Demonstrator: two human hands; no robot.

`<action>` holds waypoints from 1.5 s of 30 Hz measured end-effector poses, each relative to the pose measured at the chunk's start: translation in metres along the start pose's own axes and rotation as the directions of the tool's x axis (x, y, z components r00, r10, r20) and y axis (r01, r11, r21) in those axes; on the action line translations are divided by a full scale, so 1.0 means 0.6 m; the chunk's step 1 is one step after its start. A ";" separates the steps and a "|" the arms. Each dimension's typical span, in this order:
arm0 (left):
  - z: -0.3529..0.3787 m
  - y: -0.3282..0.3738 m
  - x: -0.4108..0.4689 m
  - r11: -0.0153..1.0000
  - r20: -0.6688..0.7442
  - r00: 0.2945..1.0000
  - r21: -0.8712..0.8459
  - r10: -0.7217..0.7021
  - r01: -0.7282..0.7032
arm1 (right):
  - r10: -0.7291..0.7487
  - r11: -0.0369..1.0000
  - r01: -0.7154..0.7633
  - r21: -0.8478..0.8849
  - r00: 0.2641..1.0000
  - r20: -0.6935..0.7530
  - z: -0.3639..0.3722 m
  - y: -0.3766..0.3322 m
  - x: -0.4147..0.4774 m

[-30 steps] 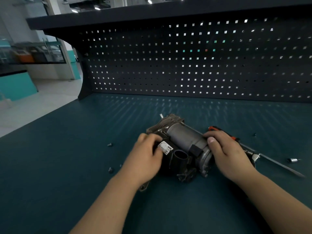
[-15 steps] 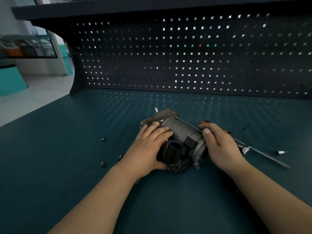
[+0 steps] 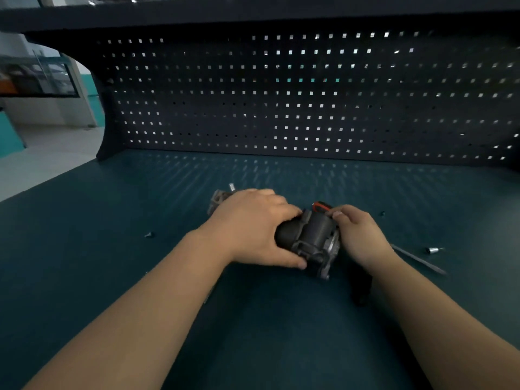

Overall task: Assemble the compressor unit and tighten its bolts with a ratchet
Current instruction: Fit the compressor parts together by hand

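The compressor unit (image 3: pixel 308 240) lies on its side in the middle of the teal bench (image 3: pixel 112 277), just in front of me, and I have both hands on it. A second ago my left hand (image 3: pixel 253 229) sat low on the near end, leaving the white label and the open mouth of the port in plain sight. It has since slid up over the motor barrel, and now the fingers are wrapped over the top and the thumb is hooked under the near edge. My right hand (image 3: pixel 357 233) has kept its place on the finned end, with the fingers curled over the housing. The port no longer gapes up at me, so I judge I have rolled the body to bring another face round, probably one with bolt holes. I cannot tell whether it is lifted off the surface or only turned on it. Nothing is fastened yet. A loose bolt (image 3: pixel 149 235) lies well off to the left, and a socket (image 3: pixel 433 250) sits out to the right, near a thin metal shaft (image 3: pixel 416 258). An orange-handled tool (image 3: pixel 319 206) pokes out just behind the unit, untouched. The pegboard (image 3: pixel 281 94) stands at the back of the bench.
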State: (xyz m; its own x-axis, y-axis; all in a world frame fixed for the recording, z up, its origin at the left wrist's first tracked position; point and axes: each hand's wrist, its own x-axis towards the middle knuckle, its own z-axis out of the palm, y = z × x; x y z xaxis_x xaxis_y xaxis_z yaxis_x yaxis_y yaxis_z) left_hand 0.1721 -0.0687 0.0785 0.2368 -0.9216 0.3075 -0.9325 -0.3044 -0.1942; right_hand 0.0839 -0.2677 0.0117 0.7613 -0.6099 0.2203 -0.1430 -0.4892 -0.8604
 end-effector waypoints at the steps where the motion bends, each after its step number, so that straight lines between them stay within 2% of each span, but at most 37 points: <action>1: -0.005 0.002 0.021 1.000 0.025 1.000 0.014 0.002 -0.002 | -0.004 1.000 0.003 -0.016 0.999 -0.054 -0.006 0.001 0.001; 2: -0.008 0.003 0.043 1.000 0.042 0.999 0.020 0.004 -0.005 | -0.001 1.000 0.001 -0.003 0.995 -0.103 -0.012 0.000 0.000; 4: -0.013 0.001 0.085 1.000 0.094 0.995 0.017 -0.020 0.019 | 0.043 0.991 -0.024 0.130 0.989 -0.141 -0.020 -0.007 0.000; 7: -0.008 -0.013 0.129 0.997 0.151 0.987 0.054 -0.060 0.053 | 0.059 0.967 -0.036 0.254 0.995 -0.081 -0.026 -0.014 -0.003; 10: 0.007 -0.031 0.139 0.987 0.096 0.987 0.116 -0.126 0.115 | 0.008 0.976 -0.009 0.217 1.000 0.005 -0.023 -0.003 -0.007; 14: 0.027 -0.043 0.137 0.978 -0.004 0.979 0.023 -0.206 0.206 | 0.005 0.989 -0.015 0.148 0.998 0.068 -0.021 0.004 -0.006; 17: 0.031 -0.051 0.131 0.983 -0.036 0.983 -0.030 -0.183 0.182 | 0.027 0.993 -0.029 0.111 0.999 0.022 -0.023 -0.010 -0.014; 19: 0.026 -0.058 0.126 0.971 -0.084 0.978 -0.159 -0.192 0.177 | 0.026 0.999 -0.024 0.045 0.999 -0.041 -0.013 -0.028 -0.027; 22: 0.017 -0.073 0.117 0.875 -0.162 0.937 -0.434 -0.310 0.215 | -0.070 0.989 0.066 -0.133 0.997 -0.030 0.029 -0.053 -0.052; 25: 0.014 -0.092 0.096 0.739 -0.058 0.922 -0.619 -0.382 0.267 | -0.131 0.954 0.155 -0.256 0.985 0.108 0.072 -0.064 -0.072; 27: 0.006 -0.100 0.081 0.674 0.088 0.905 -0.638 -0.417 0.373 | -0.148 0.926 0.204 -0.317 0.971 0.189 0.082 -0.064 -0.075; 29: 0.001 -0.096 0.068 0.609 0.209 0.859 -0.629 -0.467 0.484 | -0.174 0.910 0.239 -0.340 0.962 0.209 0.079 -0.061 -0.074; 32: -0.005 -0.068 0.052 0.437 0.276 0.780 -0.702 -0.561 0.563 | -0.234 0.879 0.288 -0.381 0.955 0.181 0.075 -0.060 -0.078; 34: -0.003 -0.043 0.036 0.375 0.349 0.749 -0.700 -0.564 0.608 | -0.265 0.873 0.306 -0.379 0.951 0.158 0.083 -0.062 -0.084; 35: 0.001 -0.028 0.028 0.389 0.344 0.747 -0.688 -0.569 0.613 | -0.272 0.874 0.311 -0.373 0.950 0.154 0.088 -0.062 -0.089; 38: 0.012 0.003 0.013 0.480 0.177 0.759 -0.680 -0.626 0.554 | -0.303 0.848 0.344 -0.402 0.939 0.165 0.099 -0.066 -0.099; 41: 0.011 -0.013 -0.002 0.511 0.103 0.786 -0.706 -0.610 0.489 | -0.383 0.778 0.453 -0.435 0.891 0.244 0.089 -0.067 -0.098; 43: 0.006 -0.047 -0.021 0.500 0.116 0.830 -0.750 -0.546 0.433 | -0.420 0.740 0.540 -0.401 0.836 0.352 0.083 -0.069 -0.094; 45: 0.006 -0.081 -0.036 0.437 0.105 0.851 -0.822 -0.514 0.365 | -0.436 0.712 0.595 -0.372 0.791 0.430 0.082 -0.072 -0.093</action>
State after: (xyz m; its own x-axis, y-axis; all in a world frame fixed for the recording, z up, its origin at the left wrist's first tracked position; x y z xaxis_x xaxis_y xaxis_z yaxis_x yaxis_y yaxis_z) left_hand 0.2131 -0.0351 0.0781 0.7093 -0.6536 0.2638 -0.5452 -0.2715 0.7932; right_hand 0.0787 -0.1815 0.0137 0.9362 -0.0012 0.3515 0.1155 -0.9434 -0.3108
